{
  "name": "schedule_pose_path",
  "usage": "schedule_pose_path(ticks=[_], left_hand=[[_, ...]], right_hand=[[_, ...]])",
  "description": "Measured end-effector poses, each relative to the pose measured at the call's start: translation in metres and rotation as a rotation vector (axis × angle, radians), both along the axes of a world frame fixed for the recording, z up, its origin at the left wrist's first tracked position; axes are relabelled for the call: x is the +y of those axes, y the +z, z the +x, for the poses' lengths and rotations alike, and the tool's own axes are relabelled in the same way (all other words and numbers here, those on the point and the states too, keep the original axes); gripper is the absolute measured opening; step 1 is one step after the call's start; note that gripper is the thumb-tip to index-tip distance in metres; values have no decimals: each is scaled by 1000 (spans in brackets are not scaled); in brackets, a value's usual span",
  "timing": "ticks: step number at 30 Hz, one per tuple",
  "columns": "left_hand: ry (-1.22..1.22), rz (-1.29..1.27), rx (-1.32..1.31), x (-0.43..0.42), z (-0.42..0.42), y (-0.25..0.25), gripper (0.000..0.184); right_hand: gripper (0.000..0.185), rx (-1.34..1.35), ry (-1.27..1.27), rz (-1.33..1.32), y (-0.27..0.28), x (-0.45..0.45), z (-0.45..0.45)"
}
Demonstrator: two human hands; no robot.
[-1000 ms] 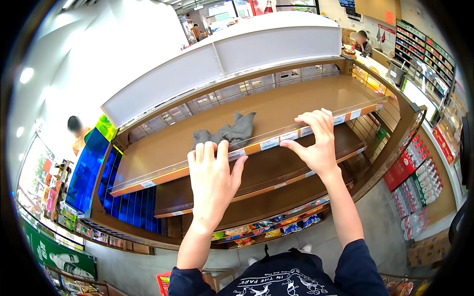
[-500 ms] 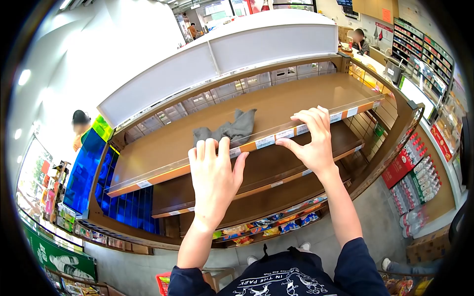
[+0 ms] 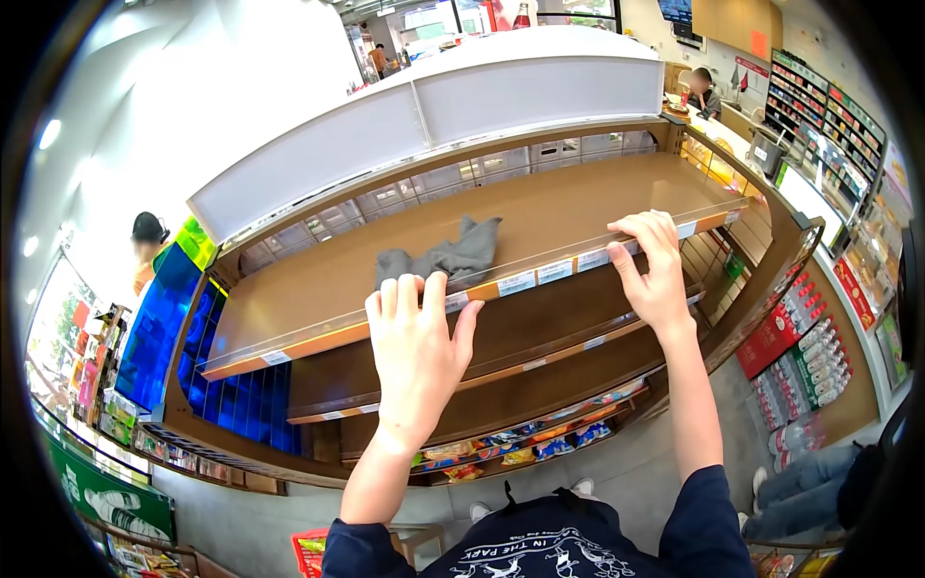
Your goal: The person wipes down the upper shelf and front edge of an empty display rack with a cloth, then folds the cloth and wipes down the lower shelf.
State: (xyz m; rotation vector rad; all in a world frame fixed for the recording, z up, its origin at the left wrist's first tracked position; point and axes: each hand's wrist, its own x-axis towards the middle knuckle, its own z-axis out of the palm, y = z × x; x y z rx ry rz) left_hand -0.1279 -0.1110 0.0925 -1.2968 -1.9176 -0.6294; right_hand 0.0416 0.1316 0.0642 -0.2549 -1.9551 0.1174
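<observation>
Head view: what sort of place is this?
Most likely a small shop or convenience store: what look like price labels line the front of a brown shelf, with bright snack packets lower down and bottles stacked at right.

Near the front edge (image 3: 318, 345) of the top shelf (image 3: 597, 193), the grey cloth (image 3: 453, 258) is partly covered by the left hand (image 3: 416, 352). Part of that edge is hidden by the right hand (image 3: 657, 279). The print on the price labels (image 3: 516, 283) is too small to be read. The shirt (image 3: 540, 538) is cut off below, the jeans-clad person (image 3: 805, 493) at the dark right border.
</observation>
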Motion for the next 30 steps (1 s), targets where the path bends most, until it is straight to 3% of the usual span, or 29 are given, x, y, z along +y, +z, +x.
schedule_pose_path(ticks=[4, 11, 30], left_hand=[[8, -10, -3, 0, 1, 1, 39], [12, -42, -7, 1, 3, 4, 39], [-24, -90, 10, 13, 8, 6, 38]], right_hand=[[31, 36, -17, 9, -2, -5, -7], [52, -33, -47, -34, 0, -8, -9], [54, 34, -102, -36, -3, -14, -13]])
